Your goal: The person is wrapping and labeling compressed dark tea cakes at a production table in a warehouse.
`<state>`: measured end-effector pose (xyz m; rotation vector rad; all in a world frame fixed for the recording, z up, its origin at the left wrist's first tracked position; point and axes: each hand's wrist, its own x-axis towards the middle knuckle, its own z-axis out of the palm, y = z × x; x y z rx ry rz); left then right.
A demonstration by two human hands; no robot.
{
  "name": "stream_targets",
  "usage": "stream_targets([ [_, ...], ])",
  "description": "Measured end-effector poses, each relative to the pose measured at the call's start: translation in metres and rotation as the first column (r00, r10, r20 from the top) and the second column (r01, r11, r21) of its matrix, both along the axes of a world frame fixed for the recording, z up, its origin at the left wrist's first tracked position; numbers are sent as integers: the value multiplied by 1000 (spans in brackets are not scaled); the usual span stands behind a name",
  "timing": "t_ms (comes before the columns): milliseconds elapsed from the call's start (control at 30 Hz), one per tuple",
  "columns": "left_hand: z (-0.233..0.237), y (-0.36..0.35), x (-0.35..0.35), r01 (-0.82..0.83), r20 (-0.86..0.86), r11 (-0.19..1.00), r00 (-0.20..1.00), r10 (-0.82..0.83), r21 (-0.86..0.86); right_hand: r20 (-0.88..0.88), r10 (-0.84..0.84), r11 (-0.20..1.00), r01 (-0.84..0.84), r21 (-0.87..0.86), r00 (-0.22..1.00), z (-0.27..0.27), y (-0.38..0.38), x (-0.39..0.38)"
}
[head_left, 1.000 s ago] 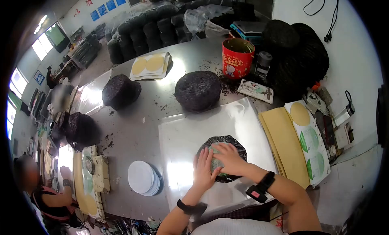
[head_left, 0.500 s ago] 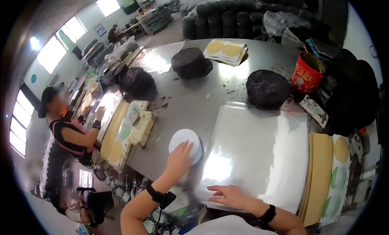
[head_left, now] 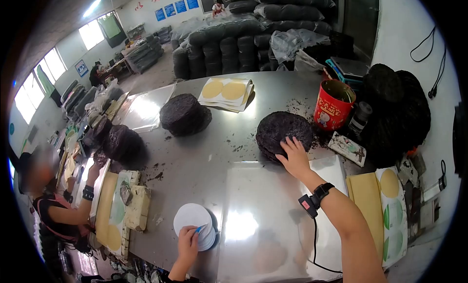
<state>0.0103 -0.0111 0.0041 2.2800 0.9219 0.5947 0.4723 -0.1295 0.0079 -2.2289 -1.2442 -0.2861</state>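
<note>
My left hand (head_left: 187, 241) is closed at the edge of a small stack of white round discs (head_left: 191, 217), with a small blue object (head_left: 200, 229) pinched in its fingers; its kind is too small to make out. My right hand (head_left: 295, 158) rests with fingers spread on the near side of a dark, rough round stack (head_left: 278, 131) that resembles dried seaweed. Below that hand lies a pile of clear plastic sheets (head_left: 278, 219), shiny with reflected light. A wristband with a black cable sits on my right wrist.
More dark round stacks (head_left: 183, 114) stand left on the metal table, near printed yellow-circle sheets (head_left: 224, 91). At right are a red bucket (head_left: 332, 107), a dark bottle (head_left: 360, 116) and printed bags (head_left: 390, 214). A co-worker (head_left: 58, 205) works at the left edge.
My right hand has moved from the plastic sheets up to the dark round stack. My left hand went from lying flat on the white discs to pinching a blue object. The view has shifted right.
</note>
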Motion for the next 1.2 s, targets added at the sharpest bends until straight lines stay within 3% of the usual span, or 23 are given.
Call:
stream_targets([
  [67,9,8,-2,-34,-59,993,998,28,-117,-151,12,998,-21,-56,989,-2,-1,9],
  [100,20,-1,8,-31,48,994,998,36,-102,-352,-14,995,49,91,936,-1,0,19],
  [167,50,-38,53,-17,252,998,967,33,-66,-703,21,903,288,318,710,4,-5,37],
  [233,38,-81,95,151,303,976,933,-193,157,-710,54,661,508,552,702,42,-19,36],
  [267,25,-109,118,303,411,943,849,-333,140,-596,-62,592,510,624,801,50,-26,38],
  [300,23,-133,136,492,237,845,813,-532,212,-424,-127,615,406,676,897,63,-39,34],
  [367,-15,-179,171,758,-144,634,652,-745,155,-429,-2,685,314,657,903,80,-70,19],
  [433,-34,-199,169,749,-197,635,662,-723,189,-528,109,614,361,702,842,77,-100,12],
  [467,-35,-206,171,747,-227,633,664,-712,201,-678,240,560,472,681,694,74,-117,7],
  [567,-28,-189,163,800,-304,552,600,-740,234,-823,437,488,672,556,364,75,-143,-12],
  [700,-24,-153,163,869,-336,436,493,-803,235,-787,596,475,721,505,159,52,-119,3],
  [733,-24,-153,162,858,-299,464,513,-805,221,-755,641,457,723,518,136,43,-103,10],
  [833,-29,-153,163,810,-230,551,586,-777,202,-845,513,542,707,455,151,19,-50,40],
  [867,-26,-152,163,789,-235,582,615,-753,198,-893,350,587,676,445,285,0,-32,58],
  [900,-23,-150,164,768,-239,612,641,-729,190,-856,85,637,633,440,510,-12,-20,70],
  [967,-16,-140,168,742,-284,644,668,-688,187,-455,-404,730,580,362,793,-21,-5,82],
  [1000,-11,-132,172,729,-299,658,681,-668,190,-288,-397,766,487,419,872,-27,-6,89],
  [1100,-4,-109,189,704,-360,679,701,-616,208,52,-398,884,368,287,916,5,-16,81],
  [1133,-5,-104,194,695,-366,686,709,-603,215,67,-349,914,324,246,935,14,-19,80],
  [1200,-1,-95,207,679,-387,700,720,-576,221,-295,-243,884,336,324,924,18,-17,79],
])
